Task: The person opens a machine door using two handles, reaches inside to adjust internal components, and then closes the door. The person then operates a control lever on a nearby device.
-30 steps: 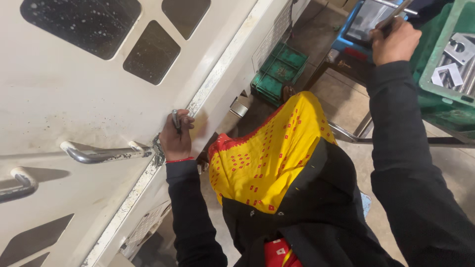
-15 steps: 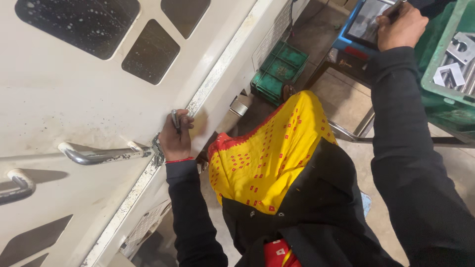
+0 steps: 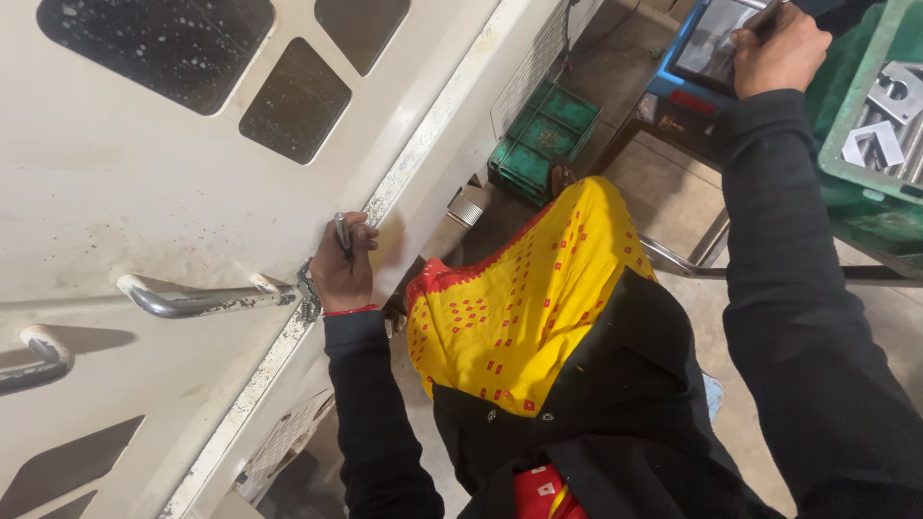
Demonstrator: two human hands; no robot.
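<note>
- left hand [image 3: 342,271] is fisted tight round a thin metal rod [image 3: 343,234] — shiny, pencil-shaped, poking up out of the fingers, right against the edge of the white machine door [image 3: 192,192]
- door's painted sheet metal, speckled with grime, dark cutout windows, curved chrome handle [image 3: 197,300] just beside that hand
- right hand [image 3: 777,53] curled shut on a slim dark stick-like tool [image 3: 764,16], tip at a blue-framed tablet [image 3: 707,48]
- green plastic crate [image 3: 865,144] of flat grey metal brackets near it
</note>
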